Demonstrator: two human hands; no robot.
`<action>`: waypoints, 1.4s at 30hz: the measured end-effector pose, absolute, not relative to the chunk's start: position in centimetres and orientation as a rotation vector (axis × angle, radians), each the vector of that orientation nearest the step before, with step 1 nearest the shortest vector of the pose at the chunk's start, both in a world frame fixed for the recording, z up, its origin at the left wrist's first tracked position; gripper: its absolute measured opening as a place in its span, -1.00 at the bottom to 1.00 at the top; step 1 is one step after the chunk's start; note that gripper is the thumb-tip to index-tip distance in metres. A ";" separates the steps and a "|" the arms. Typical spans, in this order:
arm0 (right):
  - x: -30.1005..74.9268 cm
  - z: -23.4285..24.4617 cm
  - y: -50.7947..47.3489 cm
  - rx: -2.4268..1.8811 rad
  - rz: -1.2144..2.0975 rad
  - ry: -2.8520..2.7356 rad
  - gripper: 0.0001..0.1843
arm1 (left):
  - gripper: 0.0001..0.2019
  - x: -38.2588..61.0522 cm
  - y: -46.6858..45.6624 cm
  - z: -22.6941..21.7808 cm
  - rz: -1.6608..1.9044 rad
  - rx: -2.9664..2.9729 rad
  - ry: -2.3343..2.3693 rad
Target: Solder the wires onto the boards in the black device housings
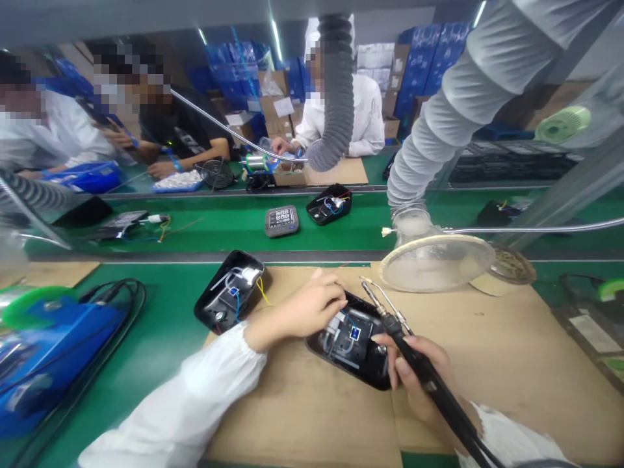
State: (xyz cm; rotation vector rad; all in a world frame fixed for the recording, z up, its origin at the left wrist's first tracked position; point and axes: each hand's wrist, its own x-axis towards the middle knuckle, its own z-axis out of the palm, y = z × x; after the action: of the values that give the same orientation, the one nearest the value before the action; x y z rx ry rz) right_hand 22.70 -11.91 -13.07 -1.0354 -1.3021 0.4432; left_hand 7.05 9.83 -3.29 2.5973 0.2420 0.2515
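A black plastic housing with a small blue circuit board, tubing and wires inside lies on the cardboard before me. My left hand reaches over its far left side, fingers bent together near a thin blue wire; what they pinch is hidden. In my right hand is a soldering iron with a thin metal guide tube along its tip. The tip points up and away, above the housing's far right edge. Fingers of that hand also reach the housing's right end. A second similar housing sits left of my left hand.
A fume hose's clear hood hangs at the right, beside a round tin. At left stands a blue machine with black cables. A display unit and another open housing lie on the green belt. Co-workers sit opposite.
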 end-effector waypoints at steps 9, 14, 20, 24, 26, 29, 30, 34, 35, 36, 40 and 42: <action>24.6 -13.5 -13.6 -1.262 0.247 -1.373 -0.58 | -0.79 9.0 7.6 -3.1 0.143 2.624 0.399; 26.9 -12.6 -16.4 -1.314 0.043 -1.449 -0.59 | -0.76 11.4 5.4 -3.5 0.160 2.623 0.348; 29.6 -13.6 -19.9 -1.441 -0.075 -1.323 -0.64 | -0.77 15.2 3.3 -3.8 0.171 2.609 0.262; 30.7 -13.9 -20.1 -1.495 -0.040 -1.258 -0.66 | -0.79 17.1 2.6 -3.9 0.180 2.584 0.288; 31.1 -13.7 -19.8 -1.515 -0.022 -1.248 -0.68 | -0.79 17.5 2.5 -3.9 0.178 2.579 0.291; 31.6 -13.6 -19.4 -1.513 -0.015 -1.250 -0.66 | -0.77 17.7 2.6 -3.8 0.169 2.574 0.277; 31.7 -13.7 -19.3 -1.504 -0.019 -1.253 -0.65 | -0.76 17.6 2.7 -3.8 0.169 2.566 0.277; 32.0 -14.0 -19.2 -1.492 -0.030 -1.250 -0.65 | -0.79 17.0 3.1 -3.7 0.154 2.492 0.265; 32.1 -14.0 -19.2 -1.494 -0.033 -1.248 -0.66 | -0.82 16.9 3.3 -3.7 0.141 2.467 0.253; 32.1 -14.1 -19.2 -1.495 -0.036 -1.246 -0.65 | -0.83 16.8 3.4 -3.8 0.124 2.441 0.241; 32.0 -14.1 -19.3 -1.507 -0.048 -1.246 -0.66 | -0.81 16.5 3.6 -4.2 0.097 2.371 0.240; 32.0 -14.0 -19.3 -1.519 -0.052 -1.248 -0.67 | -0.80 16.5 3.5 -4.3 0.117 2.361 0.248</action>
State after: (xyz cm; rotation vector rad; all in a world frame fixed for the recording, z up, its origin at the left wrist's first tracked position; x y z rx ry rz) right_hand 31.97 -19.28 -13.99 -1.5193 -1.2480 -0.0515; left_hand 16.48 3.49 -4.34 2.3612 0.2480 0.1168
